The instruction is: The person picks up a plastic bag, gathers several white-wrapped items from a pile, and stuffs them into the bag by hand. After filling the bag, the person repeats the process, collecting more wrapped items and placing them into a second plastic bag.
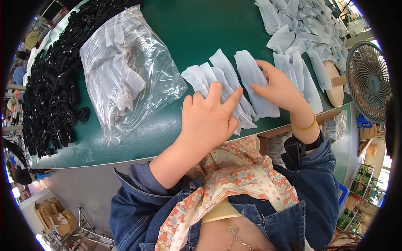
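Observation:
A row of frosted white plastic bags (226, 76) lies overlapping on the green table in front of me. My left hand (208, 112) rests on this row, fingers spread and pressing down with nothing gripped. Just right of the row, one frosted bag (250, 81) lies slightly apart. My right hand (279, 87) is at that bag's right edge, its thumb over the bag and its fingers curled beside it; part of the grip is hidden. More frosted bags (309, 85) lie beyond my right wrist.
A large clear bag (157, 79) of white pieces lies left of my hands. Coiled black cables (52, 100) cover the table's left end. A heap of frosted bags (307, 25) fills the far right, near a round fan (370, 81) and a wooden paddle-shaped piece (333, 90).

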